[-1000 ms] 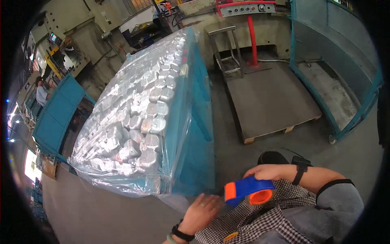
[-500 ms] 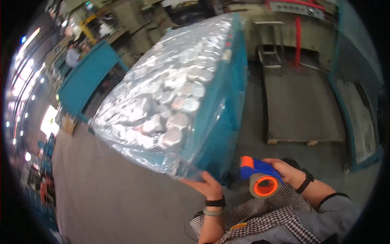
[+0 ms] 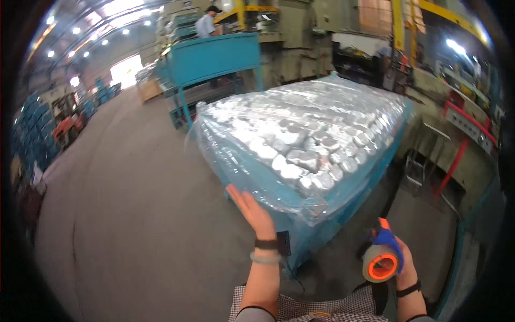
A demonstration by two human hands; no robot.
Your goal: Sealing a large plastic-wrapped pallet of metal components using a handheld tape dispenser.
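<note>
A large teal bin (image 3: 300,239) stands in front of me, filled with many silvery metal parts (image 3: 306,161). Clear plastic film (image 3: 236,172) covers its top and hangs down over the sides, bunched at the near corner. My left hand (image 3: 254,213) is at the film's near left side, fingers stretched out and holding nothing; whether it touches the film I cannot tell. In my right hand (image 3: 406,260) is a blue and orange tape dispenser (image 3: 382,257) with a roll of tape on it, held to the right of the bin's near corner, apart from the film.
Behind the bin is a teal table (image 3: 214,59), with a person (image 3: 206,24) beyond it. Machinery with a red-edged control panel (image 3: 469,126) rises at the right, near a metal-framed cart (image 3: 421,155). Grey floor (image 3: 139,231) stretches along the left.
My view has swung, so the bin sits farther right and lower. My left hand has come off the film's near corner and its fingers are extended. The tape dispenser stays in my right hand.
</note>
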